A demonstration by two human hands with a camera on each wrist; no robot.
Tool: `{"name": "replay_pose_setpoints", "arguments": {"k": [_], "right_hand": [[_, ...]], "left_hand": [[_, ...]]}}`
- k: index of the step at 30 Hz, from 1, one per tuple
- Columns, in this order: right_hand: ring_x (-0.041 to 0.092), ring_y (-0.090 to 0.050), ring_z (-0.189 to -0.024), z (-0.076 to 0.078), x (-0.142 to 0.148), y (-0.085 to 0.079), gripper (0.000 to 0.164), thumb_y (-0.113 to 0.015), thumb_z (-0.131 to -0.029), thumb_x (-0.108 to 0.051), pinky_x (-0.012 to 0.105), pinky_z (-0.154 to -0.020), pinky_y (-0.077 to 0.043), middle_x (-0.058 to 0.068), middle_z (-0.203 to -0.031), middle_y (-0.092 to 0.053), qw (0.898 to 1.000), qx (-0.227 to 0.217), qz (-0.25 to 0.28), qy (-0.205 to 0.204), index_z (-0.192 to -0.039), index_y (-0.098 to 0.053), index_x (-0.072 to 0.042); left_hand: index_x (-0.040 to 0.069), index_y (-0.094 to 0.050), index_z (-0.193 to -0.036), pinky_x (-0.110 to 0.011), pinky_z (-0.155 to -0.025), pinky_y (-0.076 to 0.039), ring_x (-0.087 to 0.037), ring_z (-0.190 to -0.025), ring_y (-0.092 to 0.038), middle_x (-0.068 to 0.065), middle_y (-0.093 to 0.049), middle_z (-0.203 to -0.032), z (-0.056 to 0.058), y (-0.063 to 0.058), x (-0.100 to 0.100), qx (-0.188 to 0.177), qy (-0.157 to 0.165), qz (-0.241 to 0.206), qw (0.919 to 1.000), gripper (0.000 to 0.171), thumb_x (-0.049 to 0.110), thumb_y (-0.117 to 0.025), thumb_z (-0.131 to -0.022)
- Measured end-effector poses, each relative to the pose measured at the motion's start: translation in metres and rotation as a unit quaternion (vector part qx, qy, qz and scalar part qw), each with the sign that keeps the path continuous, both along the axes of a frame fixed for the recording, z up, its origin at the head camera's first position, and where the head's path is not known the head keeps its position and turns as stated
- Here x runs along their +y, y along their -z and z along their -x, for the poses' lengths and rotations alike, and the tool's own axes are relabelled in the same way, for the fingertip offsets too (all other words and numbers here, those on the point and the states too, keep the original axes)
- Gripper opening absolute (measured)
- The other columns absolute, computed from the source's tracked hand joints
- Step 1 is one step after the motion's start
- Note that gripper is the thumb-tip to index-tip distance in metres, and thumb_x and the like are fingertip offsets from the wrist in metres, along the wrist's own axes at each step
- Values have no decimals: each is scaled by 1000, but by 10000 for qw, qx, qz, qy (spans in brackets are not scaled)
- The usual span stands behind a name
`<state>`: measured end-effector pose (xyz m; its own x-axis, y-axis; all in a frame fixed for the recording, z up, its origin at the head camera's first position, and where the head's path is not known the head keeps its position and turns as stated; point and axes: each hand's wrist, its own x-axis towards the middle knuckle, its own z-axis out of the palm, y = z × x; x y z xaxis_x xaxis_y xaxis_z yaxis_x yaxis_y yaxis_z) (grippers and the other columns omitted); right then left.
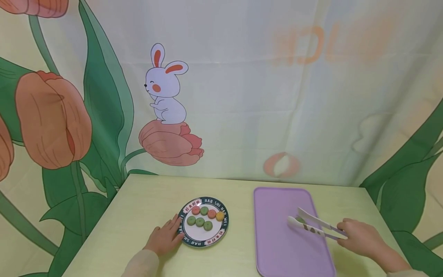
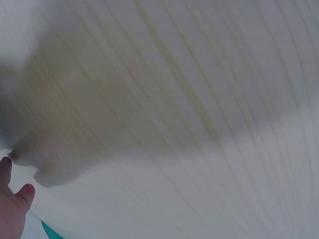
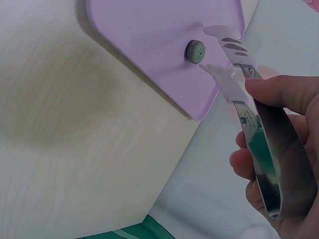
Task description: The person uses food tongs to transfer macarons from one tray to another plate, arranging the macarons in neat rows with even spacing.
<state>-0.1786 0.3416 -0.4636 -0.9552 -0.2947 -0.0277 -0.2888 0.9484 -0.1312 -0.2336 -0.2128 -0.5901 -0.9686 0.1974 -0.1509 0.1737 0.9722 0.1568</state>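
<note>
My right hand [image 1: 361,237] grips a pair of tongs [image 3: 279,149] with metal arms and white tips, its thumb on one arm and its fingers round the other. Spread apart, the tips reach over a purple tray [image 1: 287,238], on either side of a small green macaron-like piece [image 3: 195,52] lying there. My left hand [image 1: 165,236] rests at the left rim of a round plate [image 1: 194,242], fingers extended along its edge. Several small round pieces [image 1: 199,222] in green, pink and yellow lie on that plate in two rows. In the left wrist view only some fingertips [image 2: 25,194] show.
Plate and tray stand apart on a pale wood-grain table [image 1: 114,231], the tray to the right. Behind the table's back edge hangs a curtain [image 1: 235,115] printed with tulips and a rabbit.
</note>
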Motion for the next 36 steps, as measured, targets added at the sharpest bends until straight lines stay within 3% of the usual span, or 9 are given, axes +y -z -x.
{"name": "replay_pose_setpoints", "arguments": {"k": [25,36], "right_hand": [[8,-36,-53,6,-2,2,15,-68,-67,-19,24,-44,-29,-7,-60,-43,9997,-211,-19,112,-65,-52,-17],[10,-39,-53,10,-4,-1,13,-67,-68,-17,26,-44,-31,-6,-60,-47,9984,-539,3,160,-66,-54,-16]], "left_hand": [[14,-28,-139,-59,-97,-29,-29,-129,-33,-5,-24,-146,-1,1,0,47,-20,37,10000,65,55,-34,-88],[14,-28,-139,-59,-98,-28,-29,-129,-32,-5,-24,-147,-1,1,0,80,-42,-34,10000,65,54,-34,-88]]}}
